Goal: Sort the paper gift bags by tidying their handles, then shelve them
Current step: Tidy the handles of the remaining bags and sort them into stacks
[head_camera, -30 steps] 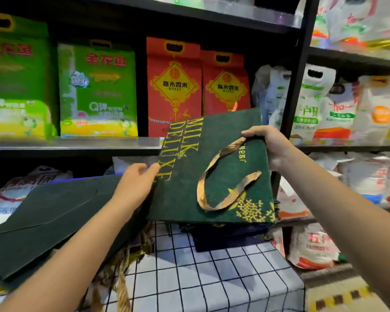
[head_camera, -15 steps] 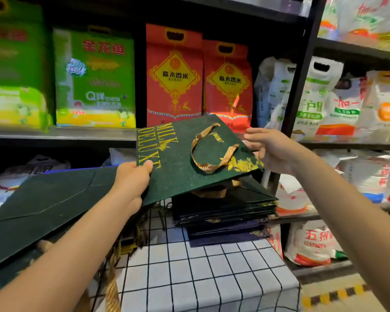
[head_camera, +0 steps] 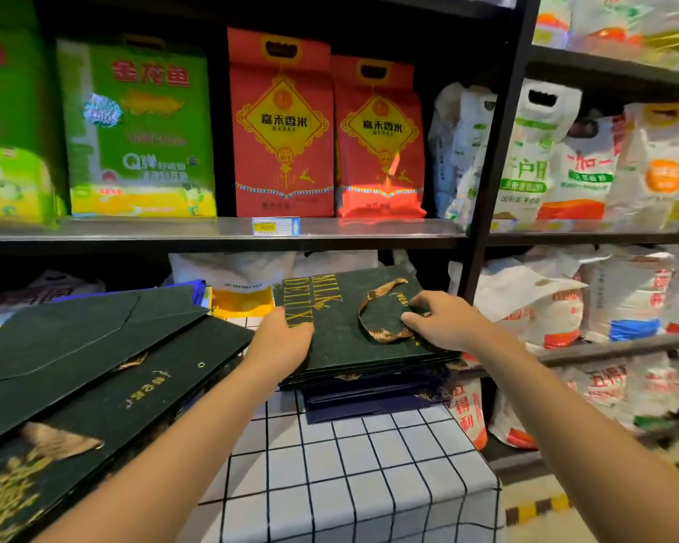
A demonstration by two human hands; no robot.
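A: The bag (head_camera: 342, 327), where is it now?

B: It lies flat on top of the pile (head_camera: 373, 380), on the checked cloth (head_camera: 349, 484). A moment ago it was up in the air, tilted, held at both ends.

A: What is the left hand (head_camera: 281, 339) doing?

B: It holds the bag's near edge, fingers bent over it.

A: And the right hand (head_camera: 443, 325)?

B: Its fingers are curled down on the gold handle (head_camera: 381, 307), pressing it to the bag. Whether they pinch it, I cannot tell.

A: So this bag is done?

B: Nearly, I think. The handle looks loose and loopy, so it needs tucking. More bags (head_camera: 95, 370) wait on the left. None are on the shelf (head_camera: 212, 229) yet.
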